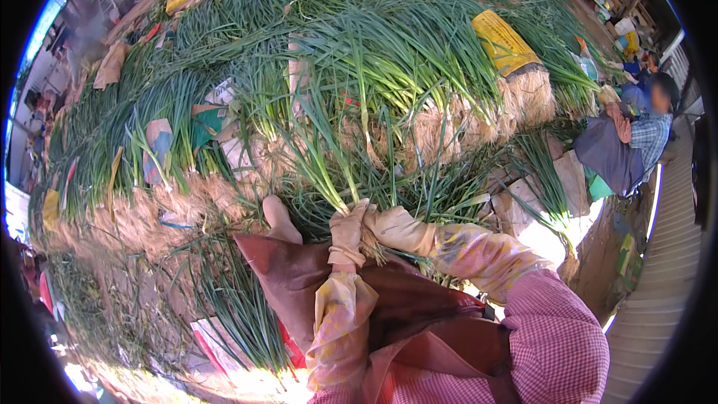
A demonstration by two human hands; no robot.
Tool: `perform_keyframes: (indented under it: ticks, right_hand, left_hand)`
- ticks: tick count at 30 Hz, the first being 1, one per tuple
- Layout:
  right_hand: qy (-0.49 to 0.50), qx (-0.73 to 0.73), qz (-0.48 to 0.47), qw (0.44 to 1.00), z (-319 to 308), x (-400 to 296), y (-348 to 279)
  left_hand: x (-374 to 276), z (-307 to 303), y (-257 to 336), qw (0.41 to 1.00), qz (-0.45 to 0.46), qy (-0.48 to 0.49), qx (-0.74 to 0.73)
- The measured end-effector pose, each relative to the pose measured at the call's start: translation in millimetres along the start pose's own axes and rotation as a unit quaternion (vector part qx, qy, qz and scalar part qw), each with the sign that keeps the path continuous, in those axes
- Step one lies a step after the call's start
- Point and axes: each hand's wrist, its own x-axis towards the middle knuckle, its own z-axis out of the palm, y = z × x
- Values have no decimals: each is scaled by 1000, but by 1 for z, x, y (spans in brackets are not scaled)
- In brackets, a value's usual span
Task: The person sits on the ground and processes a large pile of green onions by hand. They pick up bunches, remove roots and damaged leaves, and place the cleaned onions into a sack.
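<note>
My left hand point(346, 233), in a pale glove, is closed around the lower stalks of a few green onions point(326, 177) in front of my apron. Their leaves point up and away from me, and roots hang just below my fingers. My right hand point(399, 229), also gloved, touches the same stalks at the root end, close beside my left; its fingertips are partly hidden. Beyond my hands lies a long heap of green onions point(392, 67) with pale, stringy roots turned towards me. A single green onion point(363, 106) lies across the front of that heap.
A yellow printed sack piece point(505, 42) lies on the heap. A small bunch of green onions point(552, 196) rests on cardboard to the right, and another bunch point(252, 308) lies at lower left. Loose leaves cover the ground ahead. A co-worker point(645, 129) sits at the right.
</note>
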Motion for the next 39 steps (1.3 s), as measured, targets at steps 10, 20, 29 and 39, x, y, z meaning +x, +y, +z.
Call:
perform_keyframes:
  ticks: [10,20,29,39]
  right_hand:
    - [40,692,361,624,34,57,65]
    - [-76,297,252,918,12,127,29]
    - [140,466,296,822,5,45,32]
    - [-48,560,433,705,-28,79,64]
  left_hand:
    - [-20,10,26,980,-13,-37,-197]
    - [-18,-1,15,999,34,-29,15]
    - [-14,0,12,996,64,27,60]
    - [-13,7,7,994,40,59,78]
